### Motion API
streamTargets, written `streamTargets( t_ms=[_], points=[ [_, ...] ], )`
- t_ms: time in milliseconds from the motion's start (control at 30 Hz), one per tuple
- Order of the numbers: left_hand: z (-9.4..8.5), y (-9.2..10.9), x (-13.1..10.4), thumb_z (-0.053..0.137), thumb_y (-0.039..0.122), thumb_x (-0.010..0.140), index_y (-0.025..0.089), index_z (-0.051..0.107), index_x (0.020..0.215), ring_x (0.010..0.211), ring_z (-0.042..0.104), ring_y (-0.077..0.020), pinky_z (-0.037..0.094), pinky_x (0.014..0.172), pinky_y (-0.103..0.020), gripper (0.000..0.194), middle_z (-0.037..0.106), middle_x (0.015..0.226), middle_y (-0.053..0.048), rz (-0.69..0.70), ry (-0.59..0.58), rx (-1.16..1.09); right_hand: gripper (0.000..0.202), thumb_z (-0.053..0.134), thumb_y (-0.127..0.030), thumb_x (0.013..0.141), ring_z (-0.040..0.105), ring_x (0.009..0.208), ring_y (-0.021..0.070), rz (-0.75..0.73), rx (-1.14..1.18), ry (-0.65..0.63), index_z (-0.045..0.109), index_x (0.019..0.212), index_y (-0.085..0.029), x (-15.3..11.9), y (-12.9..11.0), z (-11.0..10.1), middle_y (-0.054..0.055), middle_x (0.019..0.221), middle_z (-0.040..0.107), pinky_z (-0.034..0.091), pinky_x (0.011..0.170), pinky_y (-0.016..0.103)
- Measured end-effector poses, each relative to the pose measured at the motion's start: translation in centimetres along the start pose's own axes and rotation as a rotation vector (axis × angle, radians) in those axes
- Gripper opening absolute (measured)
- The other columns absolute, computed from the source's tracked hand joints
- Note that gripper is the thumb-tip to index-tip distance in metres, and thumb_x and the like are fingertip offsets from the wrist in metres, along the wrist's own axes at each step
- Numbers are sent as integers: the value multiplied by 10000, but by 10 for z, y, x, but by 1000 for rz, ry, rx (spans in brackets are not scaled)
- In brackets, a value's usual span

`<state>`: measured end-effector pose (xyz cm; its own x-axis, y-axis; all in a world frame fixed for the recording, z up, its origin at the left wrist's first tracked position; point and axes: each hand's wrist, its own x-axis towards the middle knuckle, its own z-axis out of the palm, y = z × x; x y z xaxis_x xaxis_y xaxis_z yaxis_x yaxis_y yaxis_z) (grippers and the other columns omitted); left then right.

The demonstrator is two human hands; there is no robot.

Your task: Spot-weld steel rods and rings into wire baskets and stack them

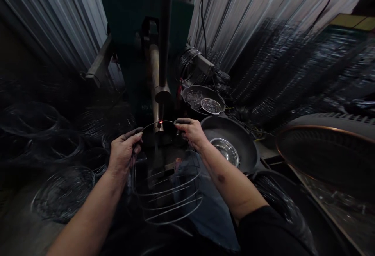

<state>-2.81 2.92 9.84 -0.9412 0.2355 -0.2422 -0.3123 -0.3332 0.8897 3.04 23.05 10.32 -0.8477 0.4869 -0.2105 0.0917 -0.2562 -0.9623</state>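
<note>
A round wire basket frame [172, 188] hangs below my hands, made of several thin hoops joined by upright wires. My left hand [124, 148] pinches its top hoop on the left between thumb and fingers. On the other side my right hand [191, 131] grips the same hoop, fingers closed. Between the hands, the hoop passes between the upper electrode [161, 112] and lower electrode [159, 129] of a spot welder [165, 37]. An orange-red glow [161, 122] shows where they meet. The fingertips partly hide the wire.
Right of the welder, a dark pan [246, 140] holds a shiny metal bowl [225, 151]; a smaller pan [218, 95] with metal parts sits behind it. Wire coils [189, 62] lie farther back. Wire hoops [63, 193] pile up on the left. A large round basin rim [331, 127] stands at right.
</note>
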Motion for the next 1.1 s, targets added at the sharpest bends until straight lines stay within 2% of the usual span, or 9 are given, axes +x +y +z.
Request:
streamTargets(
  t_ms=[400,567,667,767,800,867,933,1033,1100],
  points=[
    [0,-3,0,836,235,452,54,705,884,376,378,-21,199,329,-143,487,553,543,9,-6,-17,-52,382,795,-295,454,342,311,36,-25,-2,40,644,758,-119,-3,1,-1,-30,461,542,168,313,176],
    [-1,-4,5,835,234,460,61,700,865,381,389,-26,227,339,-153,461,567,554,12,-22,-3,-65,377,813,-298,472,320,302,30,-14,30,23,623,749,-125,2,7,-4,-30,448,539,160,312,176],
    [-11,-13,3,797,285,554,87,692,892,429,468,-51,329,385,-161,405,598,595,9,-27,25,-84,371,821,-287,465,316,296,28,-7,85,4,598,718,-133,0,7,-4,-35,439,533,175,311,172],
    [-37,-40,-17,719,314,693,101,676,934,577,597,-101,469,531,-196,325,671,725,-34,-95,81,-105,376,827,-287,450,345,297,39,-17,136,-21,585,699,-143,-7,7,-8,-36,444,537,211,306,174],
    [-49,-52,-29,706,287,713,103,674,918,623,625,-119,490,576,-209,278,686,755,-47,-172,118,-111,378,829,-293,448,353,294,44,-27,145,-16,584,696,-146,-11,7,-11,-37,440,535,223,303,177],
    [-73,-80,-58,678,247,755,96,665,874,655,648,-140,509,643,-236,192,695,757,-66,-418,136,-111,380,830,-306,445,355,286,49,-48,162,12,585,690,-151,-18,10,-17,-41,428,529,237,297,181],
    [-92,-103,-89,684,329,771,91,659,858,613,648,-170,508,628,-271,255,689,715,-85,-681,115,-81,377,828,-320,447,341,276,47,-60,192,42,588,686,-153,-27,17,-22,-45,421,522,244,292,184],
    [-98,-117,-121,589,453,831,106,644,926,658,665,-209,496,635,-301,364,702,783,-115,-847,90,-228,380,829,-344,451,325,271,35,-57,248,77,601,683,-149,-45,30,-24,-47,427,517,264,294,183],
    [-92,-110,-131,492,410,889,122,634,954,684,667,-203,497,682,-313,327,698,772,-98,-772,167,-401,392,847,-344,437,358,295,36,-41,282,88,616,684,-146,-60,40,-20,-43,451,526,301,307,176]
  ],
)
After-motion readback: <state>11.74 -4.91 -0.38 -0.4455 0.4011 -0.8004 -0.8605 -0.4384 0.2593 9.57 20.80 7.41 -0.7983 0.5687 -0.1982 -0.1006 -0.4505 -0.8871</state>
